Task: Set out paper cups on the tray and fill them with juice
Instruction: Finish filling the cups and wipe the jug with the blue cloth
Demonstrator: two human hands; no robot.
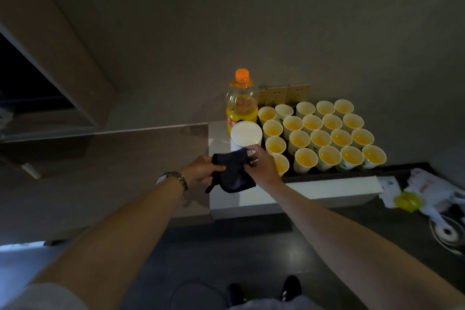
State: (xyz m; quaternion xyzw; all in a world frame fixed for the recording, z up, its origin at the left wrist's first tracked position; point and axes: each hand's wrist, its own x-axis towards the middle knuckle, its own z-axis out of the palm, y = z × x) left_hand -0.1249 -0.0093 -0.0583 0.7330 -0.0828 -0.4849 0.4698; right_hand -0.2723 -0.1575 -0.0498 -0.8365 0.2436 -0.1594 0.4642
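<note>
**Both hands hold a dark cloth beside a tray of filled cups**

Now, at the middle of the view, two bare arms reach forward and both hands grasp one dark cloth. The left hand, a metal watch on its wrist, pinches the cloth's left edge; the right hand grips its right side.

Just behind the cloth stands a stack of white paper cups, seen from above. Behind the stack stands a juice bottle with an orange cap — partly full.

Right of the cloth, a dark tray carries rows of paper cups, nearly all showing orange juice. Farther right lies a crumpled plastic bag.
</note>
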